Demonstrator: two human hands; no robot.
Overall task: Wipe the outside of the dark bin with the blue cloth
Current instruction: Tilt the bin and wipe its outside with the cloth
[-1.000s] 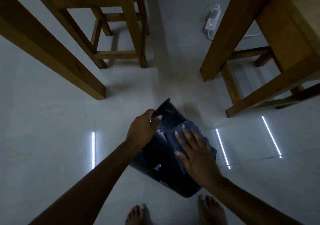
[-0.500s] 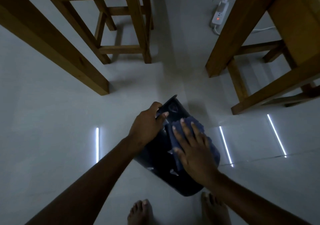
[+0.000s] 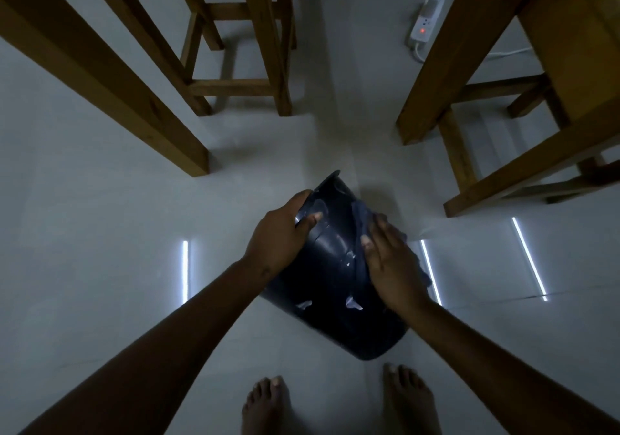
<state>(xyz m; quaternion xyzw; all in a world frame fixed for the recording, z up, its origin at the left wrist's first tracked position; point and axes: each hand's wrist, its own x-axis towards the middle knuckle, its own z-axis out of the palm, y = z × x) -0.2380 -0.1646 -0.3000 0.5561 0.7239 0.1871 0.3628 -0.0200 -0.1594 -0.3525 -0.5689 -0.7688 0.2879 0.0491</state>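
The dark bin (image 3: 330, 287) lies tilted over the pale floor, its rim end pointing away from me and its base end close to my feet. My left hand (image 3: 280, 235) grips the bin's rim on the left side, thumb over the edge. My right hand (image 3: 391, 263) lies flat on the blue cloth (image 3: 364, 215), pressing it against the bin's right outer wall. Most of the cloth is hidden beneath that hand; a crumpled edge shows past the fingertips.
Wooden table and stool legs (image 3: 235, 49) stand at the far left, more wooden legs (image 3: 446, 75) at the right. A white power strip (image 3: 424, 25) with a red light lies on the floor beyond. My bare feet (image 3: 339, 404) are just below the bin.
My right hand has slid the cloth from the top of the bin round toward its right side. The left hand has kept its grip on the rim.
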